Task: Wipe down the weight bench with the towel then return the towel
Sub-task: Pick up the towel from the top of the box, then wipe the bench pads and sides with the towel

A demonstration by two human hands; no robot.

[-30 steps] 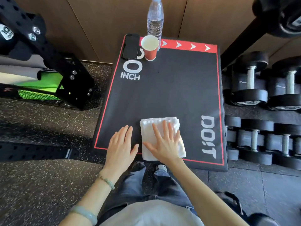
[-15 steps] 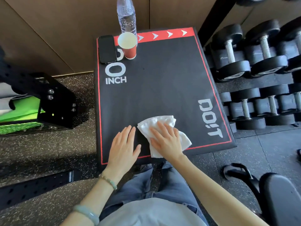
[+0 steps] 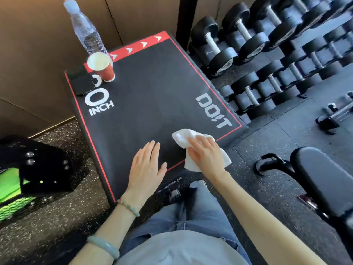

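A white towel (image 3: 183, 137) lies bunched at the near right edge of a black padded box (image 3: 152, 96) with red trim and white lettering. My right hand (image 3: 205, 153) presses on the towel, fingers laid over it; part of the cloth hangs past the box's edge. My left hand (image 3: 146, 166) rests flat on the pad just left of it, fingers straight, holding nothing. A black padded weight bench (image 3: 324, 180) shows at the right edge, partly cut off.
At the box's far left corner stand a water bottle (image 3: 87, 32), a red paper cup (image 3: 103, 67) and a dark phone (image 3: 82, 83). A dumbbell rack (image 3: 267, 54) fills the right. A black and green machine (image 3: 28, 169) sits at left on rubber flooring.
The towel and my right hand have slid right toward the box's near right corner and the towel has bunched up. The view has swung right, bringing the bench into sight.
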